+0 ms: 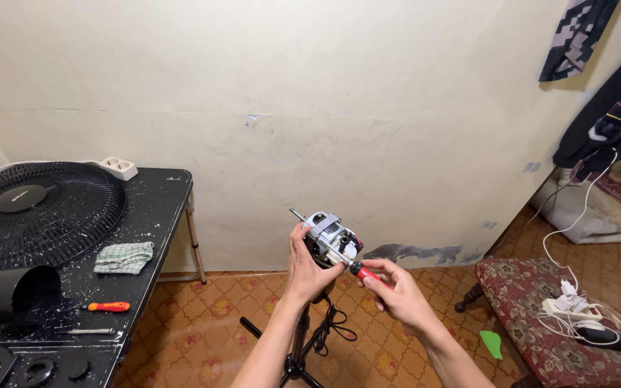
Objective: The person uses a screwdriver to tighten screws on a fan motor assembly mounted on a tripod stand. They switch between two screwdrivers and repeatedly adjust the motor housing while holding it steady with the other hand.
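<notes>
My left hand (305,264) grips a small grey fan motor (333,237) that sits on top of a black stand pole (300,338); a thin shaft sticks out of the motor toward the upper left. My right hand (395,289) holds a red-and-black-handled screwdriver (362,271), its blade pointing up-left against the motor's side. A black cord (333,327) hangs below the motor.
A black paint-spattered table (154,215) stands at left with a round black fan grille (37,212), a green checked cloth (124,257), an orange screwdriver (109,307), a black cylinder cover (8,291) and a white power strip (118,167). At right, a patterned bench (533,316) carries white cables.
</notes>
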